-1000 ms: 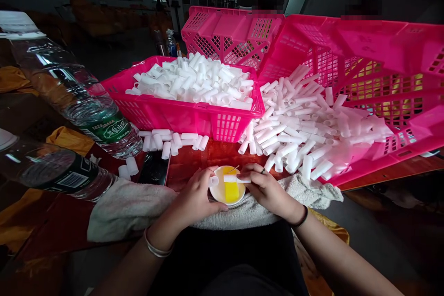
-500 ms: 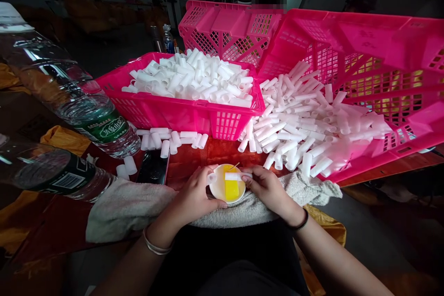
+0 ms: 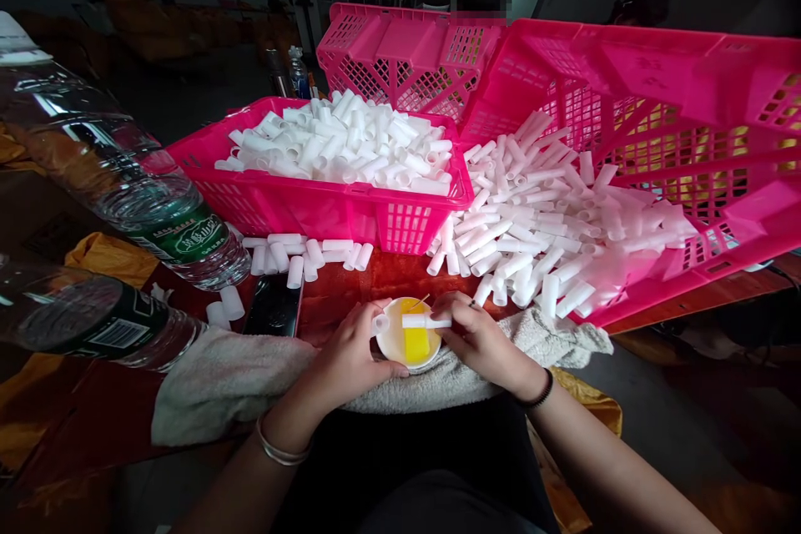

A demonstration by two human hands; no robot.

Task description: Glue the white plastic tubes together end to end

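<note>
A small white cup [image 3: 395,342] with a yellow sponge [image 3: 415,342] in it rests on a pale towel [image 3: 225,375]. My left hand [image 3: 348,355] curls round the cup's left side and pinches a short white tube [image 3: 380,323]. My right hand [image 3: 479,339] pinches another white tube [image 3: 420,321] lying across the cup's top, just right of the first tube. A thin stick [image 3: 420,301] leans out of the cup.
A pink basket [image 3: 325,209] heaped with white tubes stands behind the cup. A tipped pink crate [image 3: 688,125] at the right spills several tubes [image 3: 531,225] onto the red table. Two water bottles [image 3: 143,200] lie at the left, a dark phone [image 3: 274,306] beside them.
Both hands stay at the cup. The right hand's tube has shifted slightly left, closer to the tube in the left hand. The view has tilted a little.
</note>
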